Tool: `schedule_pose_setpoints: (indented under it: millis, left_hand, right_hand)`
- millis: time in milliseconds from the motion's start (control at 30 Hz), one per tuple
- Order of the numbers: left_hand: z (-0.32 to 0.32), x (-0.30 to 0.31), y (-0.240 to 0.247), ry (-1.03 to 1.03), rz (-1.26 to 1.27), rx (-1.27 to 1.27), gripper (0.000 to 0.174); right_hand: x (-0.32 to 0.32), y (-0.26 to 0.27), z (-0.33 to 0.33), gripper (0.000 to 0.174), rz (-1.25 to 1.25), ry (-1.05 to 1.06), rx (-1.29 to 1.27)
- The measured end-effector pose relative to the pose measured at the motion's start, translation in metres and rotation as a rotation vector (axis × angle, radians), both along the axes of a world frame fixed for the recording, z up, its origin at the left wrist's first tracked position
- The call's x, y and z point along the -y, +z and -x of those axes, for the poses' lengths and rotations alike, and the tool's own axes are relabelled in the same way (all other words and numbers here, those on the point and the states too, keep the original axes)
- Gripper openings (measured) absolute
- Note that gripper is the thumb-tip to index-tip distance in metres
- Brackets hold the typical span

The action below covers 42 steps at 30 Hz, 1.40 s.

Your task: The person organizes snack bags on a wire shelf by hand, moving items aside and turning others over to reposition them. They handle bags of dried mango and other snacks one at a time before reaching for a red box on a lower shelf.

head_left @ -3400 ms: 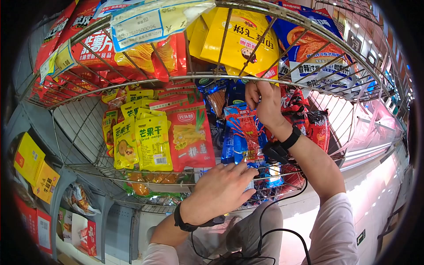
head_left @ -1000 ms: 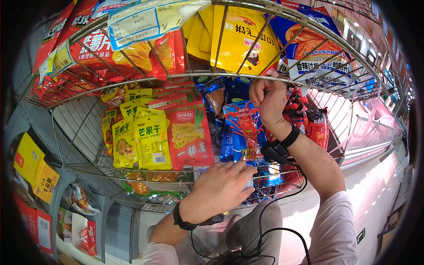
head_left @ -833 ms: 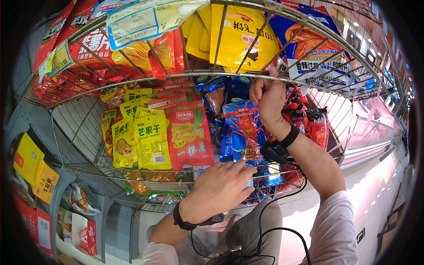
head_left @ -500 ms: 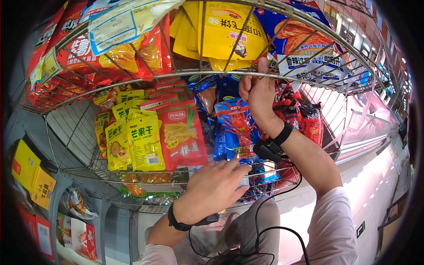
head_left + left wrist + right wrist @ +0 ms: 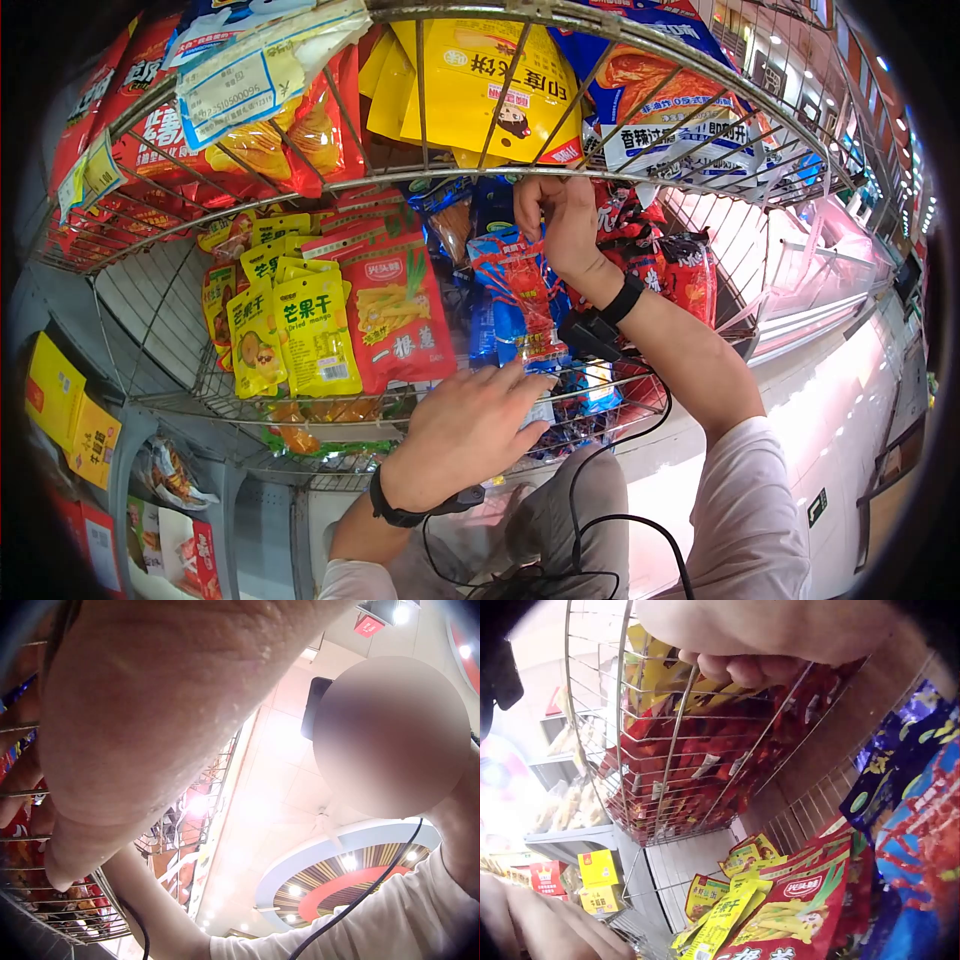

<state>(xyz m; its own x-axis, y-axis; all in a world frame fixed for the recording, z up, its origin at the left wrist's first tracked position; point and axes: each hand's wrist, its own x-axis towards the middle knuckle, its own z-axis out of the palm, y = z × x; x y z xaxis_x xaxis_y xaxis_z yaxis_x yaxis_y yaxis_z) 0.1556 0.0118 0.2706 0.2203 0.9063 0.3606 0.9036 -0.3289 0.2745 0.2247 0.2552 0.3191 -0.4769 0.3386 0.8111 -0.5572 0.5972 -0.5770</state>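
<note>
My right hand (image 5: 565,225) is raised between the two wire baskets, fingers curled at the front rim of the upper one, just under a yellow flatbread packet (image 5: 490,95). In the right wrist view its fingertips (image 5: 742,671) overlap the upper basket's wires; I cannot tell whether they hold anything. Directly below that hand stands a blue packet with a red crab print (image 5: 520,285). My left hand (image 5: 465,425) lies palm down with fingers extended across the lower basket's front wires, and in the left wrist view its thumb (image 5: 64,862) hangs near the wires.
Yellow dried mango packets (image 5: 315,325) and a red packet (image 5: 395,310) fill the lower basket's left; red packets (image 5: 690,280) stand at its right. Chip bags (image 5: 310,140) and a blue packet (image 5: 660,80) sit above. A black cable (image 5: 580,480) hangs between the arms.
The baskets and both hands have shifted left in the head view. A right-hand finger that stuck up past the upper rim half a second ago no longer shows above it.
</note>
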Motion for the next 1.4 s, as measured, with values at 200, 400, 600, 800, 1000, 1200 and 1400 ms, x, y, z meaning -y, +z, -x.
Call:
schedule_pose_setpoints:
  millis: [200, 400, 600, 800, 1000, 1200, 1400]
  left_hand:
    - [0.0, 0.0, 0.001, -0.005, 0.004, 0.001, 0.039]
    - [0.0, 0.0, 0.0, -0.006, 0.005, 0.002, 0.039]
    - [0.0, 0.001, -0.002, 0.015, 0.005, 0.001, 0.038]
    - [0.001, -0.004, -0.001, -0.005, 0.025, 0.019, 0.037]
    - [0.0, -0.007, -0.005, 0.002, -0.023, 0.05, 0.036]
    - [0.0, -0.006, -0.003, 0.045, -0.014, 0.023, 0.037]
    - [-0.002, -0.002, -0.005, 0.109, -0.012, 0.085, 0.035]
  right_hand:
    - [-0.003, 0.003, -0.007, 0.068, -0.23, -0.107, 0.038]
    - [0.021, 0.016, -0.008, 0.045, -0.714, -0.225, 0.285]
    - [0.019, -0.006, 0.008, 0.052, -0.687, -0.236, 0.685]
    - [0.015, -0.016, 0.011, 0.045, -0.602, -0.189, 1.054]
    - [0.003, -0.034, 0.011, 0.044, -0.578, -0.067, 1.164]
    - [0.005, -0.041, 0.015, 0.048, -0.65, -0.116, 1.238]
    - [0.023, -0.035, 0.014, 0.047, -0.829, -0.265, 1.314]
